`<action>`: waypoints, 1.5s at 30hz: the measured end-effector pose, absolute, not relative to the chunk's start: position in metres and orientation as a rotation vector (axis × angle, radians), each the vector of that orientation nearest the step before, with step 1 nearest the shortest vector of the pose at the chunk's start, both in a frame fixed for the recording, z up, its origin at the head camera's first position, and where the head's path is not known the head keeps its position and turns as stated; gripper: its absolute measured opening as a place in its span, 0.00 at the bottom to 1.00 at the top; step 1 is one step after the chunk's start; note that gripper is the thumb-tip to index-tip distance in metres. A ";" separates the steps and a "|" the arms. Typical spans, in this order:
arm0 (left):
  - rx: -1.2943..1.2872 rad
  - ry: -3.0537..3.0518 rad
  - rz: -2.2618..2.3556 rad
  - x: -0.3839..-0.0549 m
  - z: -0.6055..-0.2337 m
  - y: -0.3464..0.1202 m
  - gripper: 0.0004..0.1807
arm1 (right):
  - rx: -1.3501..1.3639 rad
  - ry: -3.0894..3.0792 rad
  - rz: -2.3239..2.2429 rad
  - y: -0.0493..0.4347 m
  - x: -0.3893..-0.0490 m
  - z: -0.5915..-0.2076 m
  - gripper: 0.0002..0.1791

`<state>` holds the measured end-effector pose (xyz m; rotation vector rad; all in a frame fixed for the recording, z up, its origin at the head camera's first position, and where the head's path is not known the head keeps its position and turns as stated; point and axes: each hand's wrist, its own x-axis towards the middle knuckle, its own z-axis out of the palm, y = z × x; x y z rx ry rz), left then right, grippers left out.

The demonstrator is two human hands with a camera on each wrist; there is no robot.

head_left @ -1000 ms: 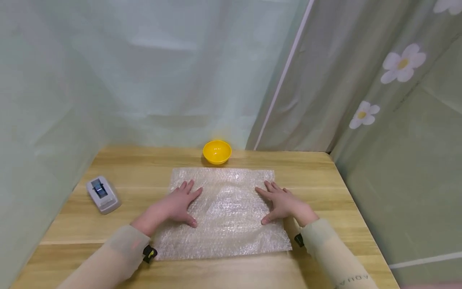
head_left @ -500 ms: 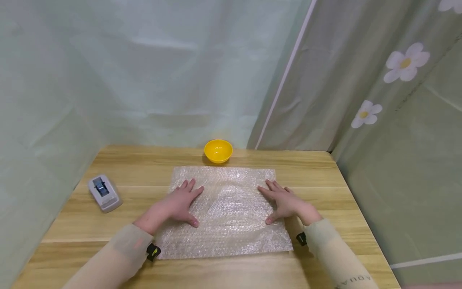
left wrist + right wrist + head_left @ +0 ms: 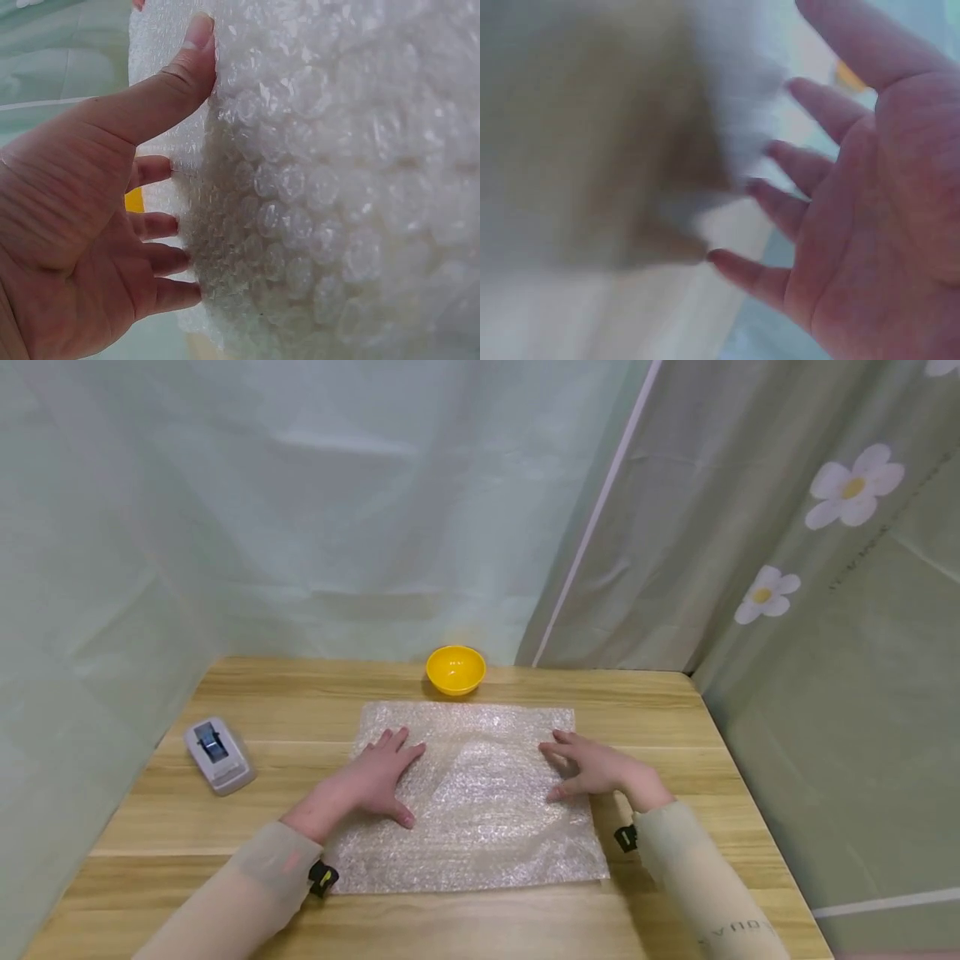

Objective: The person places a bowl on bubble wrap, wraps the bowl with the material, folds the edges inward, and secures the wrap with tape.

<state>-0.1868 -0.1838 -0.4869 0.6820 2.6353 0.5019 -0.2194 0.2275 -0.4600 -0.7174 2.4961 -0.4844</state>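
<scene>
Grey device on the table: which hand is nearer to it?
Left. The left hand is right of the grey device, apart from it, on the bubble wrap; the right hand is farther right, by the wrap's right edge.

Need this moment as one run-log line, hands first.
left hand: fingers spread on bubble wrap; right hand: at wrap's right edge, contact unclear; yellow bowl: beyond wrap; tape dispenser: left of wrap

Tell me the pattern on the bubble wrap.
The bubble wrap is clear and whitish, covered in closely packed round bubbles; the left wrist view shows it best.
</scene>
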 end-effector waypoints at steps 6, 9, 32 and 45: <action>0.637 2.639 0.490 -0.189 -0.484 -0.184 0.73 | -0.540 2.599 -0.545 0.185 -0.261 -0.441 0.36; 0.631 2.637 0.479 -0.190 -0.483 -0.182 0.73 | -0.498 2.548 -0.641 0.161 -0.279 -0.438 0.36; 0.557 2.594 0.469 -0.185 -0.479 -0.156 0.72 | 0.190 2.301 -1.663 0.075 -0.312 -0.481 0.30; 0.563 2.608 0.438 -0.185 -0.481 -0.153 0.73 | 0.253 2.239 -1.701 0.067 -0.312 -0.481 0.25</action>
